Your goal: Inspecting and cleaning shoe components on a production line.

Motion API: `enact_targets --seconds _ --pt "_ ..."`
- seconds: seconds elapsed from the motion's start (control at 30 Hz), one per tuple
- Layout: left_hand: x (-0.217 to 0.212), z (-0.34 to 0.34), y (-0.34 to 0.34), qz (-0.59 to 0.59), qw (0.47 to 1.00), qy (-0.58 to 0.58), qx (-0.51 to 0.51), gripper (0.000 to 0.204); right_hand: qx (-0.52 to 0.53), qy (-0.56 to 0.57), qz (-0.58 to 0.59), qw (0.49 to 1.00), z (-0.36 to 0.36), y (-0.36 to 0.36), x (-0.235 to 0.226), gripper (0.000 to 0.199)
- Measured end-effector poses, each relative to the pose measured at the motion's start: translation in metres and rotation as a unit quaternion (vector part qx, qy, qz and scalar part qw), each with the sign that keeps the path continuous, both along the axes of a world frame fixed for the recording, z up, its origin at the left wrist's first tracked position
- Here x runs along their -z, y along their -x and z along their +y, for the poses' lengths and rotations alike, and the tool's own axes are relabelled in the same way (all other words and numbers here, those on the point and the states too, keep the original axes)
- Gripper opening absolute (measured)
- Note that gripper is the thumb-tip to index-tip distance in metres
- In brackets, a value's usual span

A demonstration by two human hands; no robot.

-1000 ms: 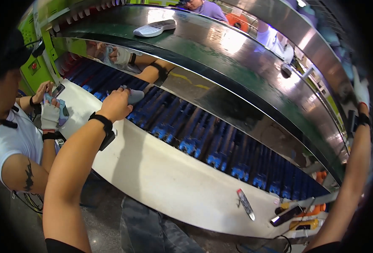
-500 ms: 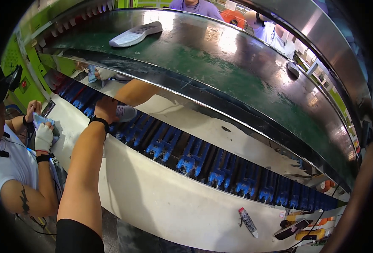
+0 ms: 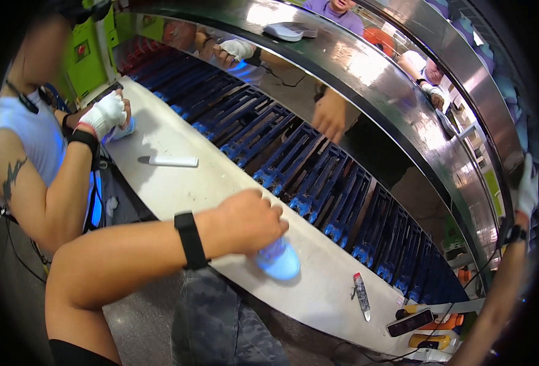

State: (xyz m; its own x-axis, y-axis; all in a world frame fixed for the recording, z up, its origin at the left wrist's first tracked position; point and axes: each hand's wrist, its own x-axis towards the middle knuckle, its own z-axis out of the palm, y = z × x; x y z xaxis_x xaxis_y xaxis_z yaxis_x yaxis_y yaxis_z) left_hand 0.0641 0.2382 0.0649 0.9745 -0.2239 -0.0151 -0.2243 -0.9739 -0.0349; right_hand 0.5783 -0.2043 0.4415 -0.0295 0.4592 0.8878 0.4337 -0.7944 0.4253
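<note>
My left hand point(image 3: 248, 222) is closed around the upper of a pale blue sneaker point(image 3: 280, 263). The sneaker's toe points toward me, just over the front edge of the white worktop point(image 3: 221, 183). The hand hides the sneaker's heel and most of its upper. Far off at the right rim is my right hand point(image 3: 528, 189), in a white glove with a black band at the wrist. Its fingers look stretched upward beside the metal frame, and nothing shows in them.
Blue slatted racks point(image 3: 318, 177) run behind the worktop, below a dark belt point(image 3: 342, 67) bearing a shoe sole point(image 3: 288, 32). A white-handled tool point(image 3: 172, 161), a red-tipped tool point(image 3: 362, 297) and a phone point(image 3: 410, 323) lie on the worktop. A co-worker's gloved hand point(image 3: 106, 117) grips a shoe.
My left hand has brought the sneaker from the blue racks toward me, over the worktop. My right hand now shows at the right rim. The view has shifted.
</note>
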Motion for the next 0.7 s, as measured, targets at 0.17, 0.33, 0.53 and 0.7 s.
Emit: enact_targets --seconds 0.17,0.33,0.53,0.7 --pt "0.016 -0.030 0.044 0.118 0.987 0.088 -0.066 0.046 -0.285 0.314 0.295 0.856 0.200 0.244 0.167 0.052" --pt "0.062 -0.057 0.059 -0.220 0.963 0.150 0.044 0.028 -0.274 0.352 0.337 0.829 0.385 0.324 0.225 0.078" --pt "0.079 -0.080 0.006 -0.119 0.986 0.117 0.027 0.032 -0.254 0.278 0.512 0.772 0.499 0.368 0.206 0.082" --pt "0.048 -0.073 0.023 -0.183 0.961 0.190 0.087 0.039 -0.304 0.202 0.525 0.769 0.521 0.313 0.208 0.093"
